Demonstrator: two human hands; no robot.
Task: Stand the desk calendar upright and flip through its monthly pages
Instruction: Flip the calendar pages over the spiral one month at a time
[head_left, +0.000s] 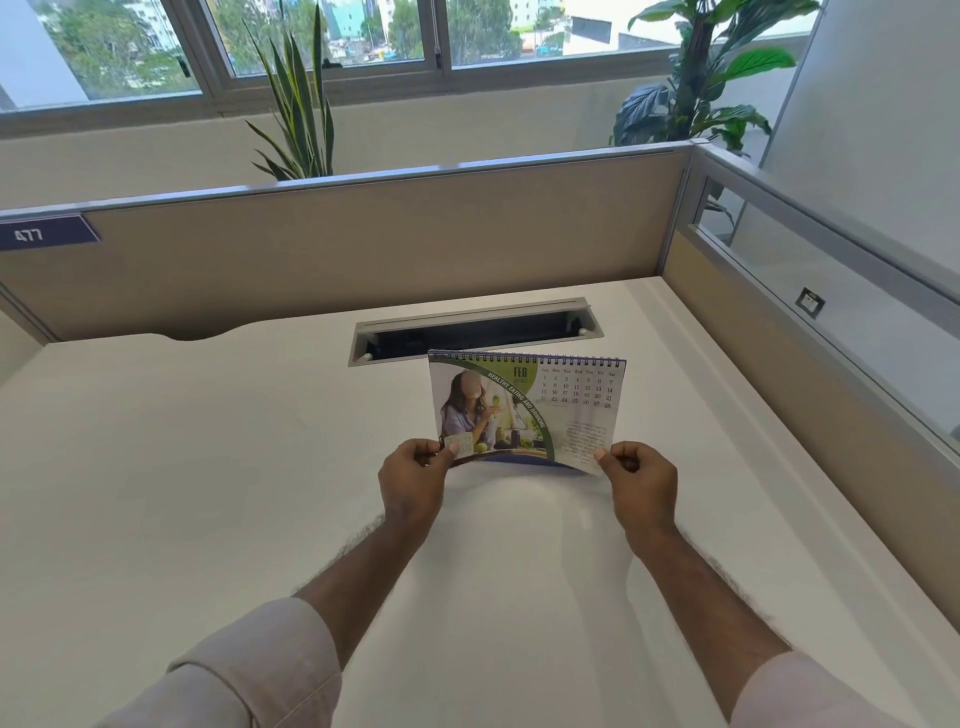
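Observation:
The spiral-bound desk calendar (556, 405) is upright above the white desk (208, 467), its binding at the top and the FEB page facing me. The page shows a photo on the left, a date grid at the upper right and a green band of text. My left hand (415, 475) pinches the lower left corner of the page. My right hand (641, 478) pinches the lower right corner. The bottom edge of the page bows slightly between my hands. Whether the calendar's base touches the desk is hidden.
An open cable slot (467, 332) with a grey frame lies in the desk just behind the calendar. Beige partition walls (363, 244) close off the back and right side. Two plants (298, 104) stand beyond the partition under the windows.

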